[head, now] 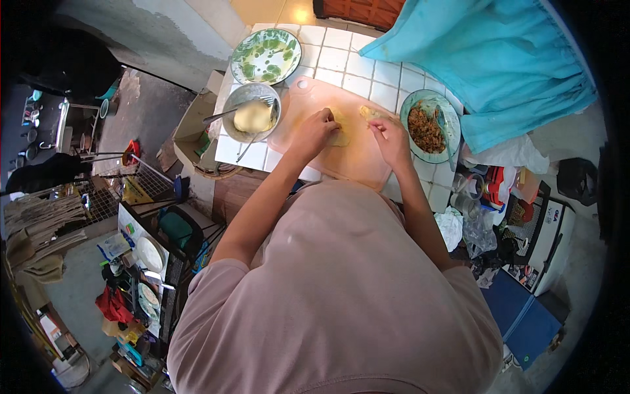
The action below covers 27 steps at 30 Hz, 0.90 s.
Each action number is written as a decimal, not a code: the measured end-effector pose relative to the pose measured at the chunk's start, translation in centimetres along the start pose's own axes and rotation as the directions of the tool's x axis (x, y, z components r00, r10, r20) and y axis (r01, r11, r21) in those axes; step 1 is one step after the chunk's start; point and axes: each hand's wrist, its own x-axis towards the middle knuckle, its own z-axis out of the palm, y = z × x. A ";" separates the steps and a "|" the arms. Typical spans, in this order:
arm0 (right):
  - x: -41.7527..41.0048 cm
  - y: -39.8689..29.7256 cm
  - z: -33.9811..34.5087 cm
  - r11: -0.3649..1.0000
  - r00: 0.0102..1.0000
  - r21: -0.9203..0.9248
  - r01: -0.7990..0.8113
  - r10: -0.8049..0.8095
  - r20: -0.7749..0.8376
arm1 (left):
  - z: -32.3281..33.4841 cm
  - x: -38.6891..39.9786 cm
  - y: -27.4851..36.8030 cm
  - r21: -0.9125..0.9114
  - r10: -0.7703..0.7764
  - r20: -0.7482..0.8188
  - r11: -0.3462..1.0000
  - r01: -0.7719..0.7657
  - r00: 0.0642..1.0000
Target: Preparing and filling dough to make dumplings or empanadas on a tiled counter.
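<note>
My left hand [320, 129] bends its fingertips onto a flat yellowish piece of dough [340, 133] on an orange-pink plastic cutting board [354, 160]. To its right, my right hand [390, 137] has thumb and fingers together just below a small lump of dough [370, 113] near the board's right edge; whether they pinch any of it is unclear. A metal bowl [276, 118] on the left holds a pale ball of dough [253, 117], a fork and another utensil. On the right, a green-rimmed enamel plate [412, 106] carries a reddish-brown chopped filling [425, 129] and a spoon [445, 133].
A green-and-white enamel plate [266, 55] stands at the back left of the white-tiled counter [332, 55]. Turquoise cloth [497, 64] hangs over the back right. A cardboard box [189, 140] adjoins the left side; plastic containers and bags [470, 212] crowd the lower right.
</note>
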 end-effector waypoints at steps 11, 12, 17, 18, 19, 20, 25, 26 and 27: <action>2.8 -1.5 6.6 0.962 0.969 0.248 -0.114 0.052 0.243 | -0.7 -1.7 -0.6 -0.135 -0.220 -0.128 0.970 0.203 0.967; 3.1 -1.2 7.0 0.963 0.969 0.246 -0.113 0.052 0.242 | -1.1 -2.1 -0.9 -0.150 -0.215 -0.139 0.969 0.194 0.967; 3.3 -0.7 6.9 0.992 0.982 0.061 0.109 -0.117 0.150 | -1.6 -1.8 -0.1 -0.137 -0.219 -0.147 0.970 0.199 0.965; 3.2 -0.4 6.7 0.992 0.981 0.060 0.110 -0.118 0.153 | -1.4 -1.8 -0.4 -0.139 -0.220 -0.149 0.970 0.200 0.964; 3.1 -0.2 6.5 0.976 0.965 0.004 0.216 -0.214 0.152 | -1.4 -1.7 -0.9 -0.070 -0.156 -0.130 0.986 0.148 0.979; 3.0 0.1 6.5 0.947 0.939 -0.051 0.318 -0.307 0.158 | -1.3 -1.8 -1.3 -0.002 -0.093 -0.106 0.996 0.093 0.990; 2.8 -2.1 5.0 0.984 0.980 0.100 0.147 -0.158 0.117 | -1.8 -1.6 -0.9 -0.156 -0.204 -0.112 0.970 0.185 0.973; 2.9 -2.0 4.9 0.979 0.964 0.058 0.194 -0.201 0.173 | -1.7 -1.5 -0.9 -0.202 -0.246 -0.129 0.955 0.217 0.961; 3.0 -1.6 5.3 0.980 0.965 0.057 0.191 -0.198 0.170 | -1.8 -1.3 -0.9 -0.202 -0.243 -0.126 0.956 0.215 0.962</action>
